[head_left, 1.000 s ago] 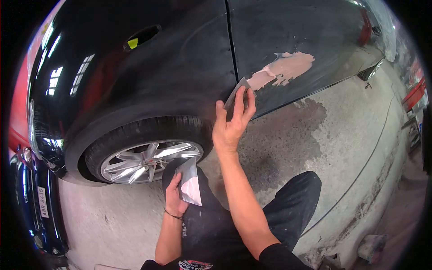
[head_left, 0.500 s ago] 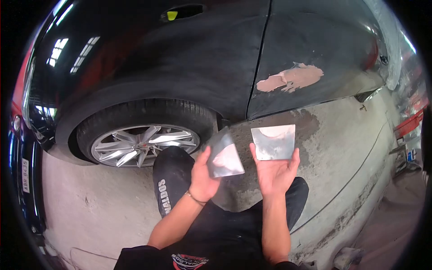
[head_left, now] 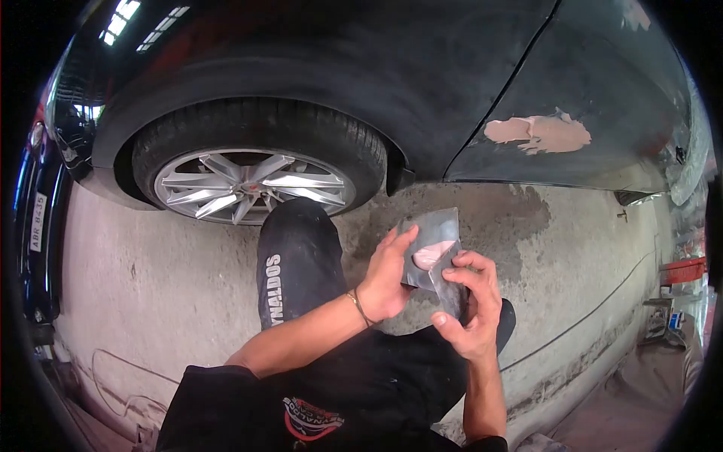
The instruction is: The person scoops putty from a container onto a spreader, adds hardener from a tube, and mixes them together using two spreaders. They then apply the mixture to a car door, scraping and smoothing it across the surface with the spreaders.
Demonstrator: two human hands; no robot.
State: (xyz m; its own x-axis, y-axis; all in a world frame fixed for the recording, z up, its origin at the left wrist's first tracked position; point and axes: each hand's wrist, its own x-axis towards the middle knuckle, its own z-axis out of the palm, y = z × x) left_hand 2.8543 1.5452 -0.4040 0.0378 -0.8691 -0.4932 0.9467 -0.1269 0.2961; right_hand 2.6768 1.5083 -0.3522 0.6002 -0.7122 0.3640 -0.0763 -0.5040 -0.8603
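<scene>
My left hand grips a flat metal plate with a lump of pink filler on its face. A second metal plate is in my right hand, tilted steeply, its edge at the first plate beside the filler. Beyond my hands, a patch of pink filler is spread on the lower part of the dark car door.
A car wheel stands at the left in front of my knee. A cable runs across the concrete floor. Another car is at the far left, and a red object is at the right.
My hands have come together, and the right plate has turned from lying flat to a steep tilt against the left one. The view has shifted, with the wheel now higher and larger.
</scene>
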